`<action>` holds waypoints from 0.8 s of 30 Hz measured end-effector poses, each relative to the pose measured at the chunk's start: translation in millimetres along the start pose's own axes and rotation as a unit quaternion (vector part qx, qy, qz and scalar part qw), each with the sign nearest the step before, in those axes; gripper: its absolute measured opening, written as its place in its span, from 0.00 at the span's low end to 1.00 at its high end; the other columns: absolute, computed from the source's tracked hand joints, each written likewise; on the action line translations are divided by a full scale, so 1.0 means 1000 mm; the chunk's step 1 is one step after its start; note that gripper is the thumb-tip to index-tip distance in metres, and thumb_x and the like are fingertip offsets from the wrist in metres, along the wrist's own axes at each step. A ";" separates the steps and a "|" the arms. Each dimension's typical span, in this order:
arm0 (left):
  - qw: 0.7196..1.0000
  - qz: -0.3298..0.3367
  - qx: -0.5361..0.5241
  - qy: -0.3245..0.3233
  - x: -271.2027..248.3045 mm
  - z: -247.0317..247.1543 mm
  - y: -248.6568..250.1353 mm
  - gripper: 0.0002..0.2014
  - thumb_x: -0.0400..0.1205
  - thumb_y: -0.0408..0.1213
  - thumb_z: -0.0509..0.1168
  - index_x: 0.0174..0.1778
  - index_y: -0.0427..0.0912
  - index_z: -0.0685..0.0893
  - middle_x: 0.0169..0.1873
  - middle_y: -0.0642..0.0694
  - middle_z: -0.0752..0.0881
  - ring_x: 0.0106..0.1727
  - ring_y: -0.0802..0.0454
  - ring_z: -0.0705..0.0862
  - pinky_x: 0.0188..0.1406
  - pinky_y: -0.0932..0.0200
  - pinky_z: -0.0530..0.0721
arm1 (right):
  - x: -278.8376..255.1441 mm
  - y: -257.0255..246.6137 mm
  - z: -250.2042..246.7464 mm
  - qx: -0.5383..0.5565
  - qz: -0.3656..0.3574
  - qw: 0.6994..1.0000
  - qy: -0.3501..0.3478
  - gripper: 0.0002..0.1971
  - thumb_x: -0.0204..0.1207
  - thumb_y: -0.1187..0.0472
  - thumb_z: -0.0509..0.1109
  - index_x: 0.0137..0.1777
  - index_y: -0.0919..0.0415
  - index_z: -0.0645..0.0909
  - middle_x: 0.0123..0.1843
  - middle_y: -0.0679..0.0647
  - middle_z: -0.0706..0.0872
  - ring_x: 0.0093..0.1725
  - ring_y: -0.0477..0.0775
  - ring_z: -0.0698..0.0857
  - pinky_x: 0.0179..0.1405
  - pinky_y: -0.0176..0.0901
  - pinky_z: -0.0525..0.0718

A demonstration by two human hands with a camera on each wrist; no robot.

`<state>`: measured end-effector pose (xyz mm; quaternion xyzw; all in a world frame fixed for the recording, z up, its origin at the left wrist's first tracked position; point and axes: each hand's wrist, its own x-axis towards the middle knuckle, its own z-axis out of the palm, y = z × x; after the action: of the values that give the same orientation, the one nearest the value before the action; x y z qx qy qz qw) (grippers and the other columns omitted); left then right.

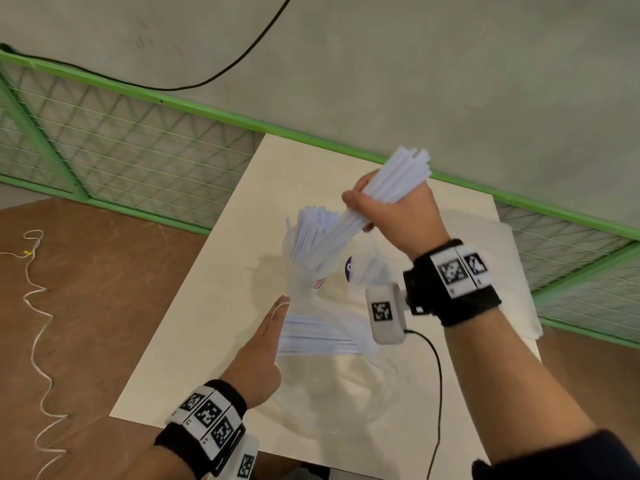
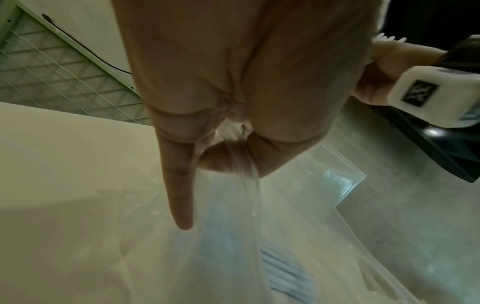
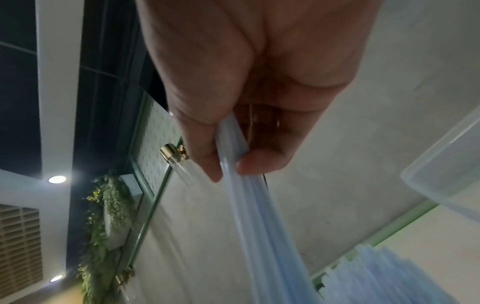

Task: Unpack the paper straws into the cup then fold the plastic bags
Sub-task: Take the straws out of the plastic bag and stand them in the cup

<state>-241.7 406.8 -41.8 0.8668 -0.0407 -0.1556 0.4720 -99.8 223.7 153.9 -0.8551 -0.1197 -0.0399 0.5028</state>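
Note:
My right hand (image 1: 398,216) grips a bundle of white paper straws (image 1: 401,174), tilted, with its lower ends reaching into a clear cup (image 1: 303,271) on the white table (image 1: 207,341). Several straws (image 1: 315,225) stand in that cup. My left hand (image 1: 266,344) is at the near left of the cup. Its index finger (image 2: 179,195) points straight while the other fingers pinch a clear plastic bag (image 2: 233,205). More straws (image 1: 318,336) lie inside this bag (image 1: 346,382) on the table. From the right wrist, the gripped straws (image 3: 241,195) run down towards the cup's straws (image 3: 376,273).
A pale folded sheet (image 1: 512,271) lies at the table's right side. A green mesh fence (image 1: 138,143) runs behind the table. A black cable (image 1: 438,375) hangs from my right wrist camera. A white cord (image 1: 38,341) lies on the brown floor at the left.

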 end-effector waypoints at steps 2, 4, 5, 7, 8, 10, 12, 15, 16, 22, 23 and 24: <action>1.000 0.003 -0.001 0.001 -0.001 0.001 0.000 0.54 0.67 0.13 0.51 0.83 0.60 0.40 0.82 0.68 0.41 0.81 0.71 0.44 0.83 0.61 0.59 | 0.016 0.005 0.010 -0.036 0.002 0.999 -0.018 0.06 0.70 0.56 0.79 0.33 0.52 0.86 0.33 0.51 0.91 0.32 0.52 0.90 0.42 0.54 0.90; 1.000 0.002 0.001 0.000 -0.002 0.001 -0.001 0.54 0.67 0.13 0.51 0.83 0.60 0.39 0.82 0.68 0.40 0.81 0.71 0.43 0.83 0.61 0.59 | 0.026 0.015 0.021 -0.049 0.014 0.998 -0.034 0.04 0.70 0.55 0.79 0.36 0.51 0.88 0.37 0.48 0.91 0.37 0.48 0.90 0.47 0.53 0.90; 1.000 0.001 0.001 0.001 -0.002 0.001 -0.001 0.54 0.67 0.13 0.51 0.83 0.59 0.39 0.82 0.68 0.40 0.81 0.71 0.43 0.82 0.62 0.59 | 0.029 0.022 0.028 -0.059 0.020 0.997 -0.044 0.04 0.70 0.54 0.79 0.39 0.52 0.88 0.39 0.47 0.91 0.41 0.46 0.90 0.49 0.52 0.89; 1.000 0.000 -0.002 0.002 -0.003 0.000 -0.001 0.54 0.67 0.13 0.51 0.83 0.58 0.39 0.82 0.68 0.40 0.81 0.71 0.44 0.81 0.65 0.59 | 0.031 0.037 0.043 -0.084 0.033 0.994 -0.069 0.07 0.70 0.52 0.80 0.44 0.52 0.88 0.45 0.47 0.91 0.46 0.46 0.89 0.51 0.51 0.88; 1.000 0.000 -0.003 0.003 -0.003 0.000 -0.001 0.54 0.67 0.13 0.51 0.83 0.58 0.39 0.81 0.68 0.40 0.81 0.70 0.44 0.79 0.67 0.59 | 0.030 0.043 0.051 -0.097 0.033 0.991 -0.084 0.10 0.69 0.51 0.81 0.47 0.52 0.88 0.47 0.48 0.91 0.47 0.47 0.88 0.52 0.51 0.87; 1.000 0.001 -0.003 0.004 -0.003 0.000 0.000 0.53 0.67 0.12 0.51 0.83 0.58 0.39 0.81 0.68 0.40 0.81 0.70 0.45 0.77 0.70 0.59 | 0.028 0.055 0.063 -0.116 0.017 0.987 -0.106 0.21 0.64 0.46 0.83 0.56 0.49 0.85 0.55 0.49 0.88 0.55 0.50 0.85 0.58 0.54 0.85; 1.000 0.000 -0.006 0.004 -0.003 0.000 0.000 0.53 0.68 0.12 0.52 0.83 0.59 0.39 0.81 0.69 0.40 0.80 0.70 0.46 0.77 0.70 0.60 | 0.027 0.063 0.065 -0.143 0.008 0.983 -0.114 0.37 0.58 0.42 0.85 0.68 0.45 0.78 0.69 0.48 0.79 0.69 0.54 0.75 0.71 0.56 0.75; 1.000 0.000 -0.011 0.006 -0.003 0.000 -0.001 0.54 0.67 0.12 0.51 0.83 0.59 0.40 0.82 0.69 0.41 0.81 0.70 0.46 0.78 0.67 0.62 | 0.025 0.062 0.057 -0.123 -0.033 0.991 -0.040 0.49 0.57 0.38 0.84 0.77 0.47 0.67 0.79 0.47 0.67 0.76 0.52 0.66 0.76 0.52 0.65; 1.000 -0.001 -0.012 0.005 -0.003 0.000 -0.002 0.54 0.67 0.13 0.51 0.83 0.60 0.40 0.82 0.70 0.41 0.81 0.70 0.46 0.79 0.66 0.63 | 0.022 0.059 0.054 -0.113 -0.059 0.992 0.000 0.48 0.60 0.35 0.81 0.78 0.48 0.65 0.80 0.47 0.66 0.78 0.52 0.66 0.77 0.54 0.66; 1.000 -0.006 -0.004 0.005 -0.002 -0.002 -0.002 0.54 0.68 0.13 0.51 0.84 0.59 0.40 0.81 0.71 0.40 0.81 0.68 0.51 0.79 0.60 0.68 | -0.012 0.066 0.067 -0.316 -0.151 0.933 -0.085 0.39 0.80 0.35 0.52 0.85 0.57 0.56 0.87 0.51 0.57 0.85 0.52 0.55 0.81 0.56 0.58; 1.000 -0.007 -0.003 0.005 -0.002 -0.002 -0.001 0.54 0.68 0.13 0.52 0.84 0.59 0.40 0.82 0.70 0.40 0.81 0.68 0.51 0.79 0.60 0.67 | -0.017 0.073 0.074 -0.356 -0.151 0.915 -0.118 0.38 0.81 0.34 0.48 0.86 0.57 0.54 0.87 0.50 0.56 0.86 0.51 0.52 0.82 0.57 0.57; 1.000 -0.006 -0.003 0.005 -0.002 -0.001 -0.001 0.54 0.68 0.13 0.52 0.84 0.59 0.40 0.82 0.70 0.40 0.81 0.68 0.50 0.80 0.60 0.66 | -0.019 0.079 0.079 -0.379 -0.154 0.903 -0.134 0.37 0.82 0.35 0.47 0.86 0.56 0.54 0.87 0.49 0.55 0.86 0.50 0.50 0.81 0.57 0.56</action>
<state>-243.2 408.8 -41.5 0.8663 -0.0328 -0.1543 0.4740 -102.9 252.6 44.6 -0.9494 -0.2916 -0.0446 0.1073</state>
